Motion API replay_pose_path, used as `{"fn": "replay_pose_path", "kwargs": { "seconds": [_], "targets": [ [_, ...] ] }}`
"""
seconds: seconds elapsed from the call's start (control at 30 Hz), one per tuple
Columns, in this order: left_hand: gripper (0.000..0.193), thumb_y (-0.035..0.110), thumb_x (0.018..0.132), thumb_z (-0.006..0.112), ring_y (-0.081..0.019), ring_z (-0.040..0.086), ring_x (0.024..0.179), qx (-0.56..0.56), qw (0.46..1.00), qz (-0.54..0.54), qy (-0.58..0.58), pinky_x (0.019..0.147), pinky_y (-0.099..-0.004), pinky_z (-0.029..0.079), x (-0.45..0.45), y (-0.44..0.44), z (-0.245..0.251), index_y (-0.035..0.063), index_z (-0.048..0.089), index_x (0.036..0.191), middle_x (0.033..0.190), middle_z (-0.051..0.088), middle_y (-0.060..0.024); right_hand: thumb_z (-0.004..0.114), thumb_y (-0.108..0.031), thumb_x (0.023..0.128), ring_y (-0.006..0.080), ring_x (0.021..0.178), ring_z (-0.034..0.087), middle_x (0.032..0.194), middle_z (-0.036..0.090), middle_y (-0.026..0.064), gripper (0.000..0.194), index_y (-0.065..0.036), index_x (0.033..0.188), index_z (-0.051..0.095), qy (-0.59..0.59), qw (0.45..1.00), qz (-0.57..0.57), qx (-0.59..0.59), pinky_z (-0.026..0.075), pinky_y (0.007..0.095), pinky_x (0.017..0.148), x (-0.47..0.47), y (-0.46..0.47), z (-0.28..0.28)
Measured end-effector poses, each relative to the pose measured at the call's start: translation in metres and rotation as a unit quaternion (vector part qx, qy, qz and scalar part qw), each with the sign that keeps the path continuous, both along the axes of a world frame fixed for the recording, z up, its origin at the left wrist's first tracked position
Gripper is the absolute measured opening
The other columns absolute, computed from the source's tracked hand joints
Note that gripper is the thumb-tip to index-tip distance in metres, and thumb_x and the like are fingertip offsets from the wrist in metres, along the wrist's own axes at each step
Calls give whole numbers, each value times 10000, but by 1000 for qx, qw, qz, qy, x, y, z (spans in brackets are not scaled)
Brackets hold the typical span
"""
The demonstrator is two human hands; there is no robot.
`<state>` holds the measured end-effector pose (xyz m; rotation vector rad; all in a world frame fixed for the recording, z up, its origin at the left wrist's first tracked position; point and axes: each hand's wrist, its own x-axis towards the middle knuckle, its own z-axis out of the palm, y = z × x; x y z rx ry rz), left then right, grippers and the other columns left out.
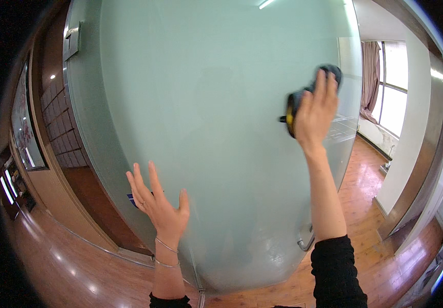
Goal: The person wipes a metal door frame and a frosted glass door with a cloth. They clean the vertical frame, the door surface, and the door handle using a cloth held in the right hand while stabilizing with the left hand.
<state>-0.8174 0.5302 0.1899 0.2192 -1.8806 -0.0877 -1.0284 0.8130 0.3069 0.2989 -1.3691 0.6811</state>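
A large frosted green glass door panel (pixel 213 127) stands upright before me. My right hand (pixel 316 115) grips a dark handheld device (pixel 291 106) with two rounded ends, a yellow mark and a short black stub, high on the panel's right side. The device looks pressed to the glass; its exact kind is unclear, and my palm covers its middle. Lower left, my left hand (pixel 163 211) is raised with fingers spread and nothing in it. Whether it touches the glass cannot be told. Behind its fingers, part of a blue sticker (pixel 131 199) shows on the panel.
A metal door handle (pixel 304 242) juts from the panel's lower right. At upper left sits a metal fitting (pixel 73 41). Wood flooring (pixel 364 184) continues right, past a metal-clad frame (pixel 418 177), towards a curtain (pixel 369 81) and window. A framed picture (pixel 28 123) hangs left.
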Motion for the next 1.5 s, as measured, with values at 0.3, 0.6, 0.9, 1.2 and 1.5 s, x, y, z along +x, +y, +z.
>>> {"fn": "replay_pose_path", "kwargs": {
  "seconds": [0.3, 0.6, 0.9, 1.2, 1.5],
  "targets": [
    [971, 206, 803, 756, -473, 50, 1551, -7, 999, -35, -19, 1207, -583, 123, -10, -9, -6, 73, 254, 1624, 1674, 115, -261, 658, -121, 878, 346, 1464, 395, 1576, 432, 152, 618, -94, 1475, 505, 107, 951, 148, 250, 287, 549, 1193, 75, -149, 16],
    [1033, 273, 770, 808, -477, 38, 1551, 17, 999, -27, -30, 1200, -619, 133, -7, 2, -10, 135, 257, 1633, 1686, 104, -229, 714, -125, 834, 293, 1443, 441, 1543, 481, 104, 648, -158, 1458, 543, 129, 928, 138, 320, 317, 525, 1198, 45, -86, 15],
    [1061, 316, 742, 839, -484, 61, 1546, 6, 995, -51, -85, 1189, -639, 147, -5, 26, -12, 171, 272, 1628, 1679, 123, -216, 414, -202, 1052, 372, 1515, 274, 1629, 327, 184, 535, -86, 1573, 378, -10, 999, 2, 40, 162, 548, 1232, -18, 73, -27],
    [1028, 294, 769, 817, -482, 53, 1549, 8, 994, -64, -88, 1196, -636, 141, 1, 11, -16, 120, 273, 1624, 1677, 126, -232, 413, -235, 1073, 408, 1493, 290, 1616, 316, 252, 534, -26, 1562, 371, -35, 994, -6, -100, 202, 512, 1224, -17, 40, -56],
    [955, 302, 812, 757, -501, 114, 1522, 20, 990, -74, -121, 1172, -637, 171, 29, -21, -31, 103, 283, 1616, 1643, 171, -254, 592, -191, 955, 363, 1498, 332, 1613, 367, 158, 603, -104, 1532, 441, 64, 990, 33, 125, 254, 562, 1209, 64, -129, 23]
  ]
}}
